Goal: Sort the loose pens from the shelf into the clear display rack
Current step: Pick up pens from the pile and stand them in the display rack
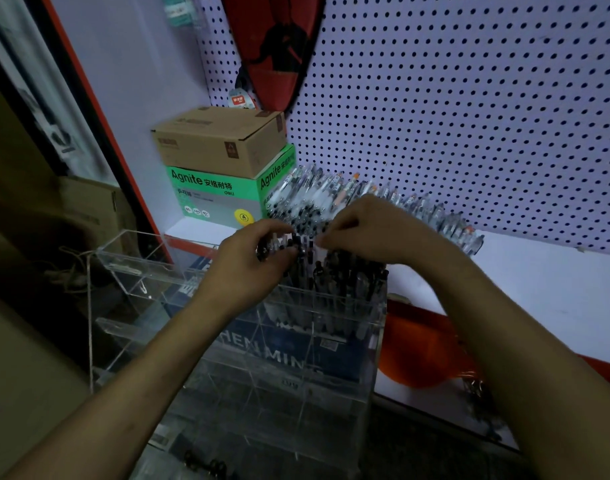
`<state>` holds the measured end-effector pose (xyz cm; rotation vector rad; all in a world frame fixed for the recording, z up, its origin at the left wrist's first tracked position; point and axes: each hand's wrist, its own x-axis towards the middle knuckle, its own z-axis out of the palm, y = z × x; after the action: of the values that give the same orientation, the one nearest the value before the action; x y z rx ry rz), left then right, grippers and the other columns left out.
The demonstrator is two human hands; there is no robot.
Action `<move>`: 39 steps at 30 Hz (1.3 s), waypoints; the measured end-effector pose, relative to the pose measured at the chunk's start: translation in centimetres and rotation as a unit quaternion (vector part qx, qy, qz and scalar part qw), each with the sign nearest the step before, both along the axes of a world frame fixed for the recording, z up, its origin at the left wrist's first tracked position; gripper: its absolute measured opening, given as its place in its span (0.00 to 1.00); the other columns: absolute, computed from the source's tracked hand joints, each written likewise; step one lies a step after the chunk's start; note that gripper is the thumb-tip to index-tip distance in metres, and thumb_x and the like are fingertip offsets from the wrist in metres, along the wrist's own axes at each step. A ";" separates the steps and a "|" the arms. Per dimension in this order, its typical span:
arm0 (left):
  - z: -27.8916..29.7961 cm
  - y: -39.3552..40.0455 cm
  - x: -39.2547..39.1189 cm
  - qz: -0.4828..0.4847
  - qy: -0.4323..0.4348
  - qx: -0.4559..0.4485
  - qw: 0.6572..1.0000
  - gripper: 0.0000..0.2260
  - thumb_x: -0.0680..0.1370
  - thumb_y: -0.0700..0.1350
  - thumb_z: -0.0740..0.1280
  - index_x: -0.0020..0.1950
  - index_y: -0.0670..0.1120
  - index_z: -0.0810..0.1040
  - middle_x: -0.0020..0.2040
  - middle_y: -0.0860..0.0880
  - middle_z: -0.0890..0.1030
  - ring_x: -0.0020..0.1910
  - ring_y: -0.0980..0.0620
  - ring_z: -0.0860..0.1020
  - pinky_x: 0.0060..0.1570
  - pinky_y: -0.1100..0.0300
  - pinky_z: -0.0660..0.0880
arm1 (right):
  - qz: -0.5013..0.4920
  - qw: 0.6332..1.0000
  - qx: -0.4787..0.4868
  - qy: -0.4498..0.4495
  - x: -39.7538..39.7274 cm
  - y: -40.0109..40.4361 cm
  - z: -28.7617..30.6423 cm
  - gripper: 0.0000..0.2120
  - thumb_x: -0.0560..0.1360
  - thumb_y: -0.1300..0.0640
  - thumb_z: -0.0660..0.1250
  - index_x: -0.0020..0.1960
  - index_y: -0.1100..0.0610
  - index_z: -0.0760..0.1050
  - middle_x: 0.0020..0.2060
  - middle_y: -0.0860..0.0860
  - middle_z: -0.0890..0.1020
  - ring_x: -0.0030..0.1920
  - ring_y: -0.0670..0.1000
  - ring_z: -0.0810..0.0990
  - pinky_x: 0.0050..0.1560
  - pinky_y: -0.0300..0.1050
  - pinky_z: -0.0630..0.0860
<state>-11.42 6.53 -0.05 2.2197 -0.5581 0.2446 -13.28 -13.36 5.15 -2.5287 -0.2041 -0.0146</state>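
Both forearms reach in from the bottom corners and meet over the clear display rack [234, 341], which stands in front of the white shelf [539, 271] with its upper right compartment already packed with upright pens [341, 271]. The left hand [251, 258] has its fingers curled round a small bundle of dark pens [279, 245], so that grip is clamped on them. The right hand [376, 230] bends its fingers down at the pen tops beside the bundle; whether it pinches one or only steadies them cannot be told through the blur. The loose pens [331, 192] that remain lie in a long heap along the shelf against the pegboard [469, 116], just behind the hands.

The step looks like feeding the held bundle into the rack. To do it well, keep the pens parallel, tips down, and release one at a time with the right fingers guiding each into a gap rather than pushing the whole bunch in. The left compartments look empty, so start there instead of crowding the full one. Press gently: the acrylic walls look thin, and the rack could tip.
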 end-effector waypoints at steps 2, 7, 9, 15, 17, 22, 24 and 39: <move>0.8 -0.1 -0.2 0.002 -0.034 0.007 0.999 0.13 0.78 0.47 0.70 0.62 0.51 0.79 0.57 0.56 0.77 0.52 0.57 0.75 0.50 0.66 0.69 | -0.011 0.999 0.021 -0.032 -0.5 -1.4 0.7 0.12 0.76 0.48 0.70 0.38 0.54 0.83 0.28 0.47 0.81 0.27 0.42 0.77 0.30 0.33 0.72; 2.9 -2.4 1.0 -0.030 -0.090 0.021 0.995 0.06 0.77 0.43 0.70 0.52 0.48 0.83 0.47 0.56 0.82 0.48 0.60 0.78 0.47 0.81 0.65 | -0.097 0.987 0.111 -0.060 -0.6 -6.0 0.2 0.11 0.77 0.54 0.69 0.46 0.62 0.83 0.43 0.58 0.84 0.45 0.60 0.82 0.47 0.54 0.81; 3.6 -4.0 2.2 -0.042 -0.097 0.061 0.992 0.05 0.77 0.42 0.70 0.50 0.47 0.84 0.45 0.55 0.82 0.45 0.59 0.78 0.45 0.81 0.66 | -0.128 0.984 0.115 -0.051 -0.3 -7.5 -0.6 0.11 0.77 0.56 0.70 0.45 0.64 0.82 0.43 0.58 0.84 0.45 0.60 0.82 0.45 0.51 0.80; 4.1 -8.7 7.3 -0.070 -0.098 0.184 0.976 0.04 0.76 0.39 0.69 0.47 0.45 0.83 0.45 0.48 0.83 0.42 0.53 0.77 0.49 0.61 0.75 | -0.187 0.976 0.081 -0.080 2.2 -9.6 -2.8 0.08 0.77 0.62 0.67 0.44 0.68 0.80 0.42 0.56 0.84 0.35 0.48 0.78 0.34 0.38 0.73; 3.6 -9.9 8.7 -0.081 -0.083 0.265 0.957 0.05 0.75 0.40 0.69 0.48 0.47 0.82 0.50 0.46 0.83 0.46 0.50 0.79 0.52 0.54 0.77 | -0.196 0.974 0.065 -0.091 3.4 -9.8 -4.0 0.08 0.76 0.64 0.66 0.42 0.67 0.79 0.38 0.58 0.82 0.34 0.50 0.74 0.39 0.47 0.76; 2.2 -12.1 10.5 -0.094 -0.101 0.427 0.894 0.20 0.73 0.47 0.72 0.65 0.52 0.73 0.60 0.45 0.77 0.56 0.44 0.76 0.52 0.46 0.77 | -0.138 0.982 -0.015 -0.128 5.9 -9.9 -7.0 0.11 0.73 0.54 0.72 0.53 0.59 0.79 0.43 0.54 0.77 0.45 0.55 0.74 0.45 0.45 0.70; 1.9 -12.5 11.0 -0.090 -0.114 0.433 0.889 0.19 0.75 0.45 0.70 0.65 0.52 0.72 0.60 0.46 0.77 0.56 0.43 0.76 0.51 0.46 0.77 | -0.123 0.982 -0.047 -0.137 6.8 -9.7 -7.8 0.20 0.70 0.48 0.74 0.57 0.56 0.79 0.49 0.56 0.80 0.50 0.58 0.76 0.50 0.49 0.74; 2.5 -14.1 12.0 -0.102 -0.092 0.361 0.922 0.10 0.73 0.39 0.70 0.42 0.53 0.73 0.46 0.49 0.78 0.46 0.46 0.77 0.48 0.48 0.79 | -0.130 0.975 0.026 -0.180 7.6 -10.1 -7.9 0.17 0.70 0.47 0.75 0.54 0.55 0.81 0.46 0.55 0.82 0.46 0.55 0.78 0.49 0.52 0.77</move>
<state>0.62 -7.55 2.44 2.8298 -1.1177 0.1480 -5.68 -23.49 -2.76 -2.4651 -0.0124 -0.5777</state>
